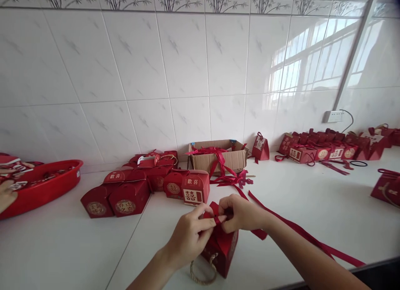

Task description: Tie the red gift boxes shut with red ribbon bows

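A red gift box (222, 250) with a pointed top stands in front of me on the white counter. My left hand (190, 233) is closed at the peak of the box, its fingertips pinching a red ribbon (218, 220). From the other side my right hand (242, 213) grips the ribbon with thumb and bent fingers. The exact loop is partly hidden by the fingers. A twisted rope handle (204, 281) hangs at the near side of the box. A ribbon end (259, 233) shows below my right wrist.
Several closed red boxes (126, 198) stand to the left. Behind is a cardboard box (229, 161) of ribbons, with a long loose ribbon (306, 236) to the right. More boxes (321, 152) line the tiled wall. Another person's hand (6, 196) is at a red basin (56, 190).
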### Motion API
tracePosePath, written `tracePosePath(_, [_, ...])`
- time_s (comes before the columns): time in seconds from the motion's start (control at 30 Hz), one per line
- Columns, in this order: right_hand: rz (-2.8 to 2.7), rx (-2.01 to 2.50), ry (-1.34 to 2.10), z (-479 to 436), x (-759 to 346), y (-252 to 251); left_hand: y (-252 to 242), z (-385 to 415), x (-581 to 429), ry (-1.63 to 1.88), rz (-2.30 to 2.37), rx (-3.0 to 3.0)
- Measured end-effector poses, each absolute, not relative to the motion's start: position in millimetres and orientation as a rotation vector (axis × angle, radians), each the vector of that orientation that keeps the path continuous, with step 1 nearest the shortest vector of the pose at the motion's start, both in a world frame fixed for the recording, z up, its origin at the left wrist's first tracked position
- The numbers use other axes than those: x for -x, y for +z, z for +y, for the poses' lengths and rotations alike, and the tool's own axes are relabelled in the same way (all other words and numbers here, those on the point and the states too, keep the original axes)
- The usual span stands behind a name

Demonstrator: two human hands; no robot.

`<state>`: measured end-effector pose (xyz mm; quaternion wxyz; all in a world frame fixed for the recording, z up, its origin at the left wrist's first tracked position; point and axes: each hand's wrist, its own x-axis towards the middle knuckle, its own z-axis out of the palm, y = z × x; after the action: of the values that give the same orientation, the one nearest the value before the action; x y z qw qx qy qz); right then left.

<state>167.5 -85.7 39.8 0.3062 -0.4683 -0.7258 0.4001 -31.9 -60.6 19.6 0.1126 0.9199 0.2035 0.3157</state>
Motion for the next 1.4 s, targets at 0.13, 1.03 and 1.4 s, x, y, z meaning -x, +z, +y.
tracePosePath(0.13, [-2.091,1.236,1.033,-74.9,-171.2,44.7,33.0,-53.1,32.9,0.868,0.539,-2.593])
tracePosePath(1.03, [-2.110,1.459,-0.056,-108.0,-188.4,40.1,47.5,-47.1,64.4,0.587,0.754,-2.158])
tracePosePath(1.4, [-2.126,1.479,-0.117,-143.4,-167.2,21.4,23.7,-24.2,47.0,0.875,1.071,-2.443])
